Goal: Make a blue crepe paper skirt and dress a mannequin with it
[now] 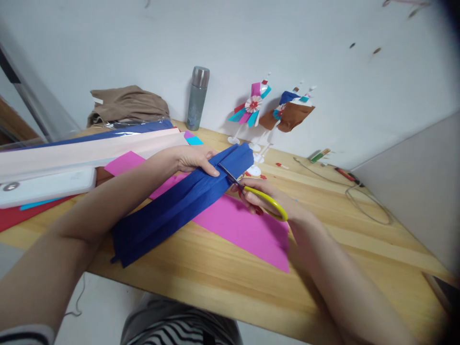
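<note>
A long folded strip of dark blue crepe paper (172, 206) slants across the middle of the table. My left hand (197, 159) grips its upper edge, thumb on top and fingers behind. In my right hand (257, 194) is a pair of scissors (268, 202) with yellow and red handles. Their blades lie across the blue paper close to its far right end, just right of my left thumb. One blade shows on top of the paper; the other is hidden. Beneath the blue paper lies a magenta paper sheet (247, 230) on the table.
Doll-like paper figures (253, 104) on white stands and a grey thermos (197, 98) line the wall. At left are pale paper rolls (143, 144), a white device (46, 187) and brown cloth (129, 105). A cable (359, 203) curls at right, by a red-handled tool (344, 174).
</note>
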A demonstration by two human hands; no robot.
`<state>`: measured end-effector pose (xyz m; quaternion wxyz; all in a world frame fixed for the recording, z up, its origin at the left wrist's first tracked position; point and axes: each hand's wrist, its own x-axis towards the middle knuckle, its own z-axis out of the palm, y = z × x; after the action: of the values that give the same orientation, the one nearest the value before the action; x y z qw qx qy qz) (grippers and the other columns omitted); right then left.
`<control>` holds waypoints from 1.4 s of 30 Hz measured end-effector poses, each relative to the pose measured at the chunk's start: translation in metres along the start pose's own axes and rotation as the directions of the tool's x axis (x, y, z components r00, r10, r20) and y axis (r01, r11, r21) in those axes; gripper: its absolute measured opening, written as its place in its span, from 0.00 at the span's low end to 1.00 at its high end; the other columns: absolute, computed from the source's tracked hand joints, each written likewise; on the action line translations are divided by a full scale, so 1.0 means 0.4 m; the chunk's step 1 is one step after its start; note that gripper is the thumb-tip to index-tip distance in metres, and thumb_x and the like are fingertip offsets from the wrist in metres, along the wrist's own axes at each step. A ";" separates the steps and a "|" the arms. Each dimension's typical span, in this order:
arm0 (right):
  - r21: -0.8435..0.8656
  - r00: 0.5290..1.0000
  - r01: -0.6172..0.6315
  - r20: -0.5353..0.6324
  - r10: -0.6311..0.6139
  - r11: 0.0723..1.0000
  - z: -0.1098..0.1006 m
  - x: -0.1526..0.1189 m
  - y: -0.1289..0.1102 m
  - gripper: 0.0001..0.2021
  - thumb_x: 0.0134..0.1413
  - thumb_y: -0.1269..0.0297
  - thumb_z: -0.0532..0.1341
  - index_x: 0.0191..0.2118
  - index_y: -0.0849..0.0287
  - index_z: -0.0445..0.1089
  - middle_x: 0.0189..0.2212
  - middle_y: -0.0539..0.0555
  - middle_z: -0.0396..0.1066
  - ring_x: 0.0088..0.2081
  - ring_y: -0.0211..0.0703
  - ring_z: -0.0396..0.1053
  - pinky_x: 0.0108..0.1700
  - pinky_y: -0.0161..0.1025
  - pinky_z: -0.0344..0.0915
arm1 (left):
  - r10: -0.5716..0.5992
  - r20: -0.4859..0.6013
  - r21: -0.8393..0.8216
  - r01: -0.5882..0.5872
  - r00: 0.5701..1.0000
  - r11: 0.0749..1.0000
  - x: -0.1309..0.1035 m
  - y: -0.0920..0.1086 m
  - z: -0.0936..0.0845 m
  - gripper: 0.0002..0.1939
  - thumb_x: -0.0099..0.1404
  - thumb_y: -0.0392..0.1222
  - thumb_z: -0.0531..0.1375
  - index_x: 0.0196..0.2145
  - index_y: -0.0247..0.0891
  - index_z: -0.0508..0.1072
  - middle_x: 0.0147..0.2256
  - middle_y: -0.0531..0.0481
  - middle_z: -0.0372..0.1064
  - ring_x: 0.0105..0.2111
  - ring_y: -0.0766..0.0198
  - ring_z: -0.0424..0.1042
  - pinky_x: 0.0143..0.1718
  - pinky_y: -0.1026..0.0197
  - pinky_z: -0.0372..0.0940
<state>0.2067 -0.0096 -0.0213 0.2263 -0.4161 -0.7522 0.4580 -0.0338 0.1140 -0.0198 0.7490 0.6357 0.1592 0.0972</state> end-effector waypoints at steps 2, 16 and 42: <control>-0.001 1.000 -0.024 0.002 0.024 1.000 0.000 -0.001 0.000 0.23 0.59 0.40 0.60 0.35 0.58 0.64 0.24 0.47 0.66 0.21 0.32 0.63 0.20 0.32 0.59 | 0.019 0.031 -0.010 -0.018 0.999 1.000 -0.002 0.005 0.004 0.36 0.46 0.34 0.73 0.55 0.35 0.75 0.41 0.44 0.81 0.39 0.56 0.80 0.48 0.56 0.72; 0.048 0.997 -0.017 0.082 0.013 0.999 -0.010 -0.010 -0.015 0.25 0.59 0.37 0.59 0.40 0.59 0.66 0.30 0.53 0.73 0.24 0.34 0.67 0.24 0.34 0.65 | 0.015 0.035 -0.003 -0.015 0.999 1.000 -0.004 0.007 0.000 0.40 0.44 0.32 0.74 0.57 0.35 0.74 0.43 0.44 0.81 0.40 0.56 0.80 0.49 0.57 0.71; 0.048 0.998 -0.023 0.065 0.020 0.999 0.000 -0.006 -0.009 0.24 0.59 0.37 0.60 0.36 0.58 0.64 0.28 0.50 0.69 0.24 0.34 0.66 0.23 0.33 0.63 | 0.032 0.042 -0.014 -0.031 0.999 0.999 -0.003 0.009 0.010 0.37 0.44 0.32 0.74 0.55 0.35 0.76 0.41 0.44 0.81 0.39 0.56 0.80 0.48 0.56 0.72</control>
<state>0.2063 -0.0124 -0.0180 0.2071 -0.4036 -0.7433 0.4916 -0.0331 0.1106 -0.0158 0.7548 0.6351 0.1327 0.0966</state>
